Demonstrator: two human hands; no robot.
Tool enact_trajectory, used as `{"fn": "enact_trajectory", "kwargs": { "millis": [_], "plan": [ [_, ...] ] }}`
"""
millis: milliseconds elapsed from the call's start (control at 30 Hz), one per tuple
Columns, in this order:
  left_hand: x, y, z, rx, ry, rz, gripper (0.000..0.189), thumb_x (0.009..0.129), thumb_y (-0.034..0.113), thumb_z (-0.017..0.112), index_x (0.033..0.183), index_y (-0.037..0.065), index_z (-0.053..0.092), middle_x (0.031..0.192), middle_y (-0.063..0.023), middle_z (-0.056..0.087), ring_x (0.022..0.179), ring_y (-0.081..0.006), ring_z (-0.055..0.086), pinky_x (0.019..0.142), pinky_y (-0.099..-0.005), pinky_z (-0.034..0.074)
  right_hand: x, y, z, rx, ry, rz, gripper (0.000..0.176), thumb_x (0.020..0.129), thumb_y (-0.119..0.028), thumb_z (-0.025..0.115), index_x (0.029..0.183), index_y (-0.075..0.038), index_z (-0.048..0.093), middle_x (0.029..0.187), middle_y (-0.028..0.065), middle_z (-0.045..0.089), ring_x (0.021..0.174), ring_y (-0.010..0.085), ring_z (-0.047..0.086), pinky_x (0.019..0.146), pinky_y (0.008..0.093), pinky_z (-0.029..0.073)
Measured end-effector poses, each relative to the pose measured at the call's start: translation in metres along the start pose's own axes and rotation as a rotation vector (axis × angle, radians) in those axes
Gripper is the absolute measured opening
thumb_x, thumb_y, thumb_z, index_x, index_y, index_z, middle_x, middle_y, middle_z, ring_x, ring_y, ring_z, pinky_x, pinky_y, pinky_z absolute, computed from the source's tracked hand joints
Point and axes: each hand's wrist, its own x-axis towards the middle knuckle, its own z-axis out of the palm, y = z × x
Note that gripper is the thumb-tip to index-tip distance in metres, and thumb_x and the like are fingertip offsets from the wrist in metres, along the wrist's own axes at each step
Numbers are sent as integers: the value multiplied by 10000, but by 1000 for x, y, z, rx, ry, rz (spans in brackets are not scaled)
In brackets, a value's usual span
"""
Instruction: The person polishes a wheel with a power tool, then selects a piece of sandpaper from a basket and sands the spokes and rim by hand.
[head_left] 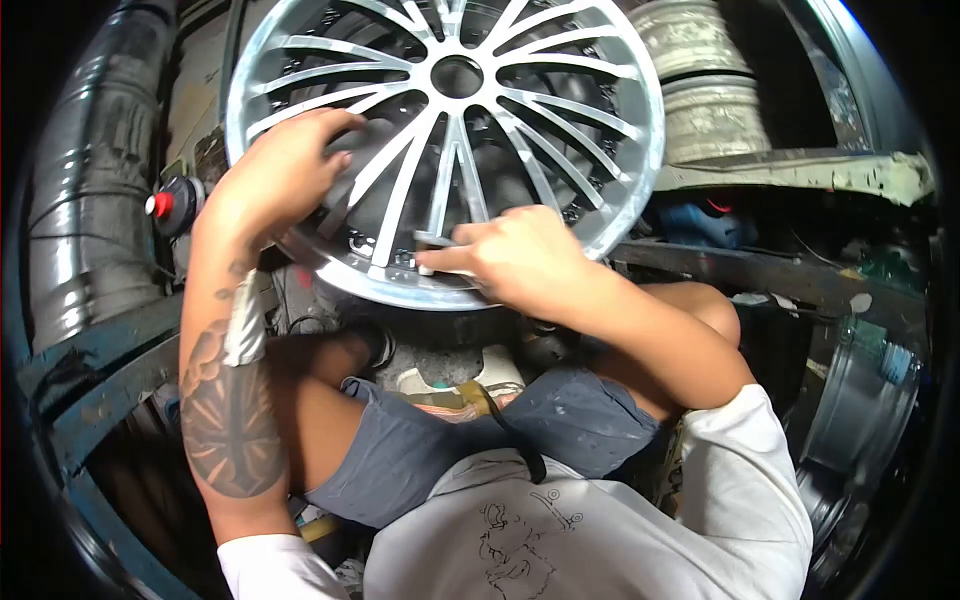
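A large silver multi-spoke alloy wheel rim is in front of me, face up, with machined spokes and dark gaps between them. My left hand lies over its left edge, thumb and fingers bent but apart above the spokes, holding nothing that I can see. Close to the near lip, my right hand is closed, the index finger pointing left along the spoke ends. A small flat grey piece sticks out from its fingers; blur hides what kind of thing it is.
Stacked wheel rims stand at the back right beside a pale shelf beam. Shiny metal barrels line the left. A dark bottle with a red cap sits near my left wrist. Another rim stands at the right.
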Motion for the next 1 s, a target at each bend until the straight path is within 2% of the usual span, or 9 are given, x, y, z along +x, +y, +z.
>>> {"fn": "enact_trajectory", "kwargs": {
  "millis": [133, 233, 333, 400, 500, 633, 733, 833, 1000],
  "plan": [
    [3, 5, -3, -10, -10, 5, 388, 956, 61, 673, 1340, 45, 624, 1318, -191, 660, 1225, -376, 632, 1048, -420, 489, -1, 8, 2, -61, -152, 59, 464, 862, -142, 620, 1269, -322, 749, 773, 30, 668, 646, 264, 704, 563, 404, 541],
    [1, 2, -2, 4, 9, 24, 396, 954, 81, 679, 1344, 39, 621, 1290, -201, 669, 1224, -381, 630, 1049, -414, 489, 1, -1, -4, 12, 3, 31, 440, 869, -145, 615, 1249, -313, 762, 834, 28, 726, 672, 255, 726, 546, 407, 528],
    [3, 4, 3, 31, -6, 5, 398, 957, 111, 679, 1343, 32, 626, 1305, -207, 665, 1233, -392, 625, 1046, -429, 495, 4, 14, 7, 117, -34, 57, 398, 882, -178, 625, 1231, -301, 771, 845, 29, 739, 677, 257, 728, 547, 405, 528],
    [5, 7, -2, 16, 13, -12, 394, 956, 118, 678, 1336, 27, 631, 1303, -207, 665, 1228, -396, 625, 1044, -432, 497, -5, 9, -5, -42, -139, 134, 405, 868, -177, 654, 1233, -311, 770, 789, 27, 713, 681, 260, 717, 567, 394, 535],
    [2, 7, -1, 62, 11, 0, 383, 952, 115, 668, 1323, 22, 641, 1317, -207, 652, 1231, -403, 615, 1057, -450, 491, 4, 0, -5, 114, 63, 91, 461, 816, -136, 694, 1242, -298, 766, 799, 33, 699, 660, 255, 696, 583, 392, 542],
    [4, 11, -1, 81, 4, -43, 393, 942, 135, 673, 1318, 25, 642, 1316, -198, 649, 1243, -388, 608, 1077, -450, 480, -5, 6, -8, 3, -121, 172, 355, 861, -171, 654, 1167, -279, 798, 750, 45, 733, 693, 260, 743, 562, 402, 553],
    [-2, 9, 5, 56, 36, -57, 388, 944, 137, 675, 1316, 30, 644, 1299, -193, 659, 1230, -389, 612, 1070, -449, 487, 7, -4, -17, 195, 23, 127, 373, 860, -145, 663, 1182, -282, 791, 813, 69, 741, 724, 281, 734, 598, 413, 551],
    [4, 11, 3, 47, 16, -52, 391, 947, 144, 682, 1321, 35, 641, 1283, -192, 663, 1223, -398, 612, 1063, -448, 492, 6, 14, 10, 265, 23, 137, 400, 848, -119, 683, 1196, -292, 778, 840, 81, 725, 738, 291, 725, 626, 428, 555],
    [0, 10, 5, 93, 27, -26, 392, 940, 140, 688, 1319, 46, 646, 1302, -192, 637, 1233, -408, 601, 1066, -455, 488, 7, 1, -5, 216, 4, 158, 365, 873, -134, 664, 1173, -299, 792, 850, 75, 746, 736, 292, 731, 626, 429, 573]
  ]
}}
